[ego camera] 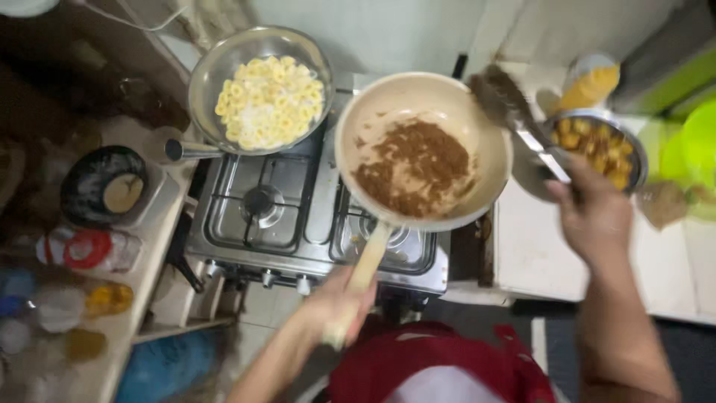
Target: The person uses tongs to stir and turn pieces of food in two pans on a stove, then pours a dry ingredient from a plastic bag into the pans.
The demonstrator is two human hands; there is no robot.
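While the left hand (pixel 339 302) wraps closed around the pale wooden handle (pixel 363 272) of the cream frying pan (pixel 421 149), the pan sits lifted and tipped slightly toward the person, above the right burner (pixel 391 242) of the steel two-burner stove (pixel 313 216); that grip keeps the brown crumbly mass (pixel 418 175) gathered on the pan's floor instead of sliding out. The right hand (pixel 593 213) is clenched around the metal shank of a slotted spatula (pixel 507 101), whose dark head hovers at the pan's right rim, probably placed there to stir or scrape, though motion blur makes the blade's exact shape hard to read.

Counting pans gives two: the cream one in hand and a steel pan (pixel 257 86) resting at the back left, full of pale yellow ring-shaped pieces (pixel 270 101), its handle pointing left off the stove. Burners number two, and the left burner (pixel 261 201) is bare. One steel bowl (pixel 597 145) of golden fried chunks waits on the white bench (pixel 537 254) to the right, just behind the spatula hand, close enough for an easy reach. One yellow packet (pixel 589 86) stands behind it. One black round dish (pixel 104 186) sits on the left shelf, with several blurred bottles (pixel 89 250) below.
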